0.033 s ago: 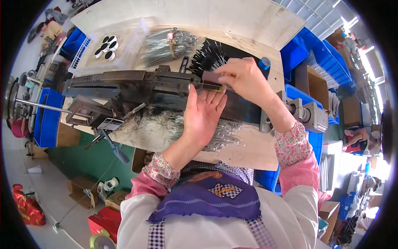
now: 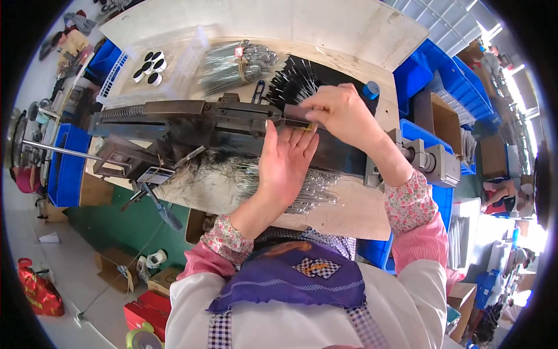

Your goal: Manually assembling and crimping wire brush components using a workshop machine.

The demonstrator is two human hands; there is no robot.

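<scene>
Brown flat pc [image 2: 296, 110] is apparently pinched by R hand [image 2: 344, 111]; prob. light, stiff, best held by edges. L hand [image 2: 282, 161] is spread palm-up, left of grip.

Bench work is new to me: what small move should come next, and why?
Perhaps ease the right hand slowly along the brown piece: its bent fingers are at that piece's end, grip unclear, and the open left hand lies close by, near the dark machine.

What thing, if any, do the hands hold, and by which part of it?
The right hand has its fingers bent at the right end of the brownish block; whether they grip it cannot be told. The open left hand shows no clear hold.
</scene>
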